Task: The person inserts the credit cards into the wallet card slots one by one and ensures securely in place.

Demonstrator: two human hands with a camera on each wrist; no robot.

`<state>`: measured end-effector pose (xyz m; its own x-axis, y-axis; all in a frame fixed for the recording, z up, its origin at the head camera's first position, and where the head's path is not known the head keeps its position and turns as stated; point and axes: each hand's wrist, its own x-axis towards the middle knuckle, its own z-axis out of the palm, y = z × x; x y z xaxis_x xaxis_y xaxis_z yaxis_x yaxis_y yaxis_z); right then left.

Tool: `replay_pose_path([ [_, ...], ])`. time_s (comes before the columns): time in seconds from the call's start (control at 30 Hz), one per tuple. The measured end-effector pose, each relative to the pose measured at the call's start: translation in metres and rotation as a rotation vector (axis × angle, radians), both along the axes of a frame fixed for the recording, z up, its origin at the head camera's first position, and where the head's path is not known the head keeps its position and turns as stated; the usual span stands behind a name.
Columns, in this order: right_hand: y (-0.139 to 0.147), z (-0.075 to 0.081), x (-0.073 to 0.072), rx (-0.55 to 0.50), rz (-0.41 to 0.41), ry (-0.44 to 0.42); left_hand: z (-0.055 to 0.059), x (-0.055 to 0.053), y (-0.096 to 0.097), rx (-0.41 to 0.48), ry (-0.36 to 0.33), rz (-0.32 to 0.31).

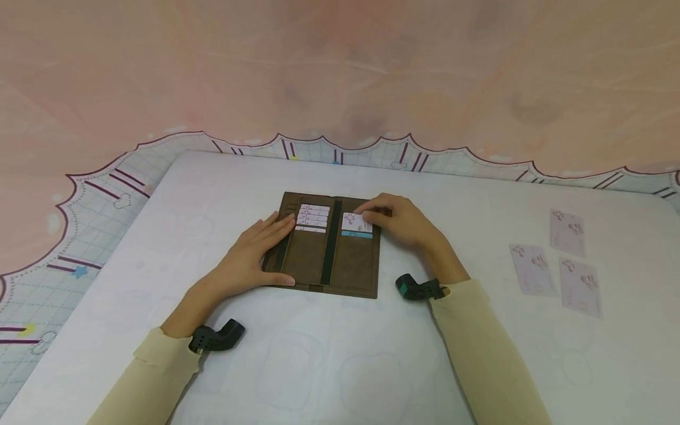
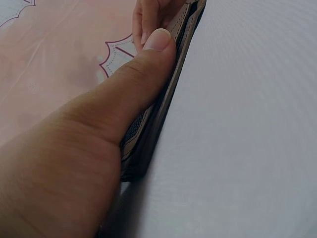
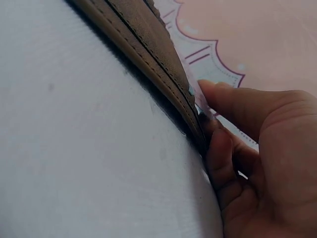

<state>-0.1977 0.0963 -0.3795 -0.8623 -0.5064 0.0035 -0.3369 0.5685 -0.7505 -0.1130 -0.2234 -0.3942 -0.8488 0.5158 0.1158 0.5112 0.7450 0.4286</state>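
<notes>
A brown wallet (image 1: 353,265) lies spread open on the white table. My left hand (image 1: 241,251) rests on its left panel, fingers extended, and in the left wrist view the thumb (image 2: 133,74) presses on the wallet's near edge. At the right panel my right hand (image 1: 401,221) pinches a white card with a pink flower print (image 1: 352,222) between thumb and fingers; the card's lower part is in a slot, above a blue strip (image 1: 356,235). The right wrist view shows the card's edge (image 3: 196,91) at the thumb tip. Several similar cards (image 1: 312,216) fill slots in the left panel.
Three loose printed cards lie at the right of the table: one farther back (image 1: 566,232), one to the left (image 1: 532,270) and one nearer (image 1: 580,286). A pink cloth with a scalloped border (image 1: 345,150) runs behind the table. Both wrists wear black cameras (image 1: 218,336).
</notes>
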Motion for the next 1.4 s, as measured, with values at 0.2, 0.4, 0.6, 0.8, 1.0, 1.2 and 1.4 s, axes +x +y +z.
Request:
replay_pose_path([
  [0.2,0.0011,-0.0005,0.0,-0.001,0.026,0.016,-0.0016,-0.0009,-0.0007,0.01,0.008,-0.012],
  [0.4,0.0016,-0.0014,0.0002,-0.033,0.047,0.022,-0.0023,-0.0006,-0.0012,0.015,0.009,-0.011],
  [0.6,0.0011,-0.0011,0.0014,-0.048,0.042,0.023,-0.0024,-0.0005,-0.0008,0.011,0.004,-0.009],
  [0.8,0.0014,-0.0016,0.0019,-0.037,0.039,0.025,-0.0017,-0.0005,-0.0004,0.008,0.007,-0.011],
  [1.0,0.0021,-0.0018,0.0015,-0.032,0.042,0.028,-0.0014,-0.0004,-0.0003,0.008,0.008,-0.013],
  [1.2,0.0021,-0.0016,0.0015,-0.043,0.05,0.037,-0.001,-0.0004,-0.0002,0.005,0.007,-0.011],
  [1.4,0.0017,-0.0015,0.0012,-0.055,0.061,0.038,-0.0001,-0.0001,0.0001,0.0,0.005,-0.009],
])
